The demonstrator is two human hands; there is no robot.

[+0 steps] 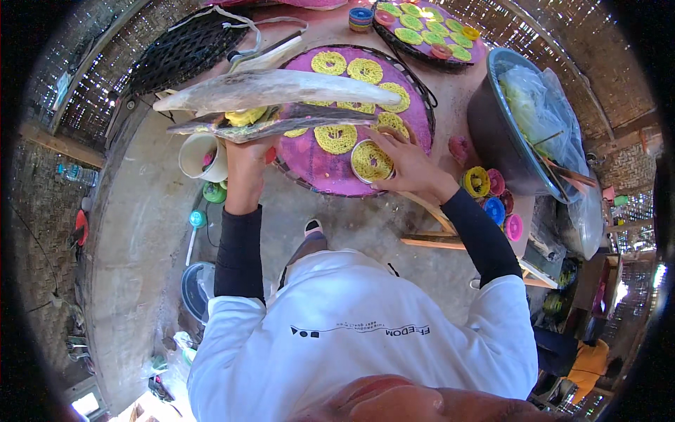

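My right hand has its fingers curled round a pale-rimmed ring mould filled with yellow lacy strands. The mould rests at the near right of a round tray lined with purple cloth. Several yellow lacy discs lie on that cloth. To the left, my left hand is up against the underside of a dark, worn wooden board; the board hides its fingers. A yellow doughy lump sits between this board and a pale wooden beam above it.
A large grey tub holding a plastic bag stands right. Coloured ring moulds lie before it. Farther back are a tray of green discs and a black woven tray. A white bucket stands beside my left forearm.
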